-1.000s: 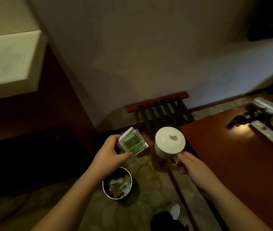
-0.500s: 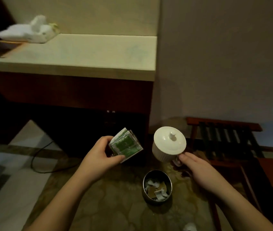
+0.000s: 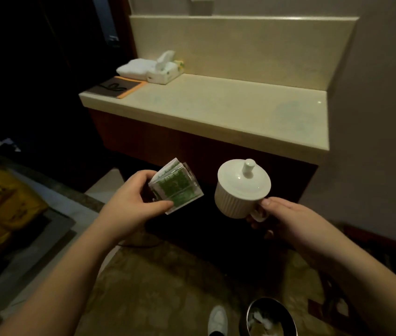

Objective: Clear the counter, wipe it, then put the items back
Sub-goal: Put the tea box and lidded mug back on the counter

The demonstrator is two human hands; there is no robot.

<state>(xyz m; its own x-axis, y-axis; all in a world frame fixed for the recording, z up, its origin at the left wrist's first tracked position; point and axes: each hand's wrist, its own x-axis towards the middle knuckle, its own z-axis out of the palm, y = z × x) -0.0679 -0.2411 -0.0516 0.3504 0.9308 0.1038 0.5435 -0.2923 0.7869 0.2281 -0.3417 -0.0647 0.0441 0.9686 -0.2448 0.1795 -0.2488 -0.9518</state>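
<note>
Two bare forearms reach into view from the bottom corners, with no sleeve, watch or ring showing on either. The left hand (image 3: 131, 202) and right hand (image 3: 286, 220) are uncovered. A white shoe (image 3: 217, 320) shows at the bottom edge.

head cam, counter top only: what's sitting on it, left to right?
Dark folder with orange edge → folded white towel → tissue box, all bunched at the left end of the counter.
</note>
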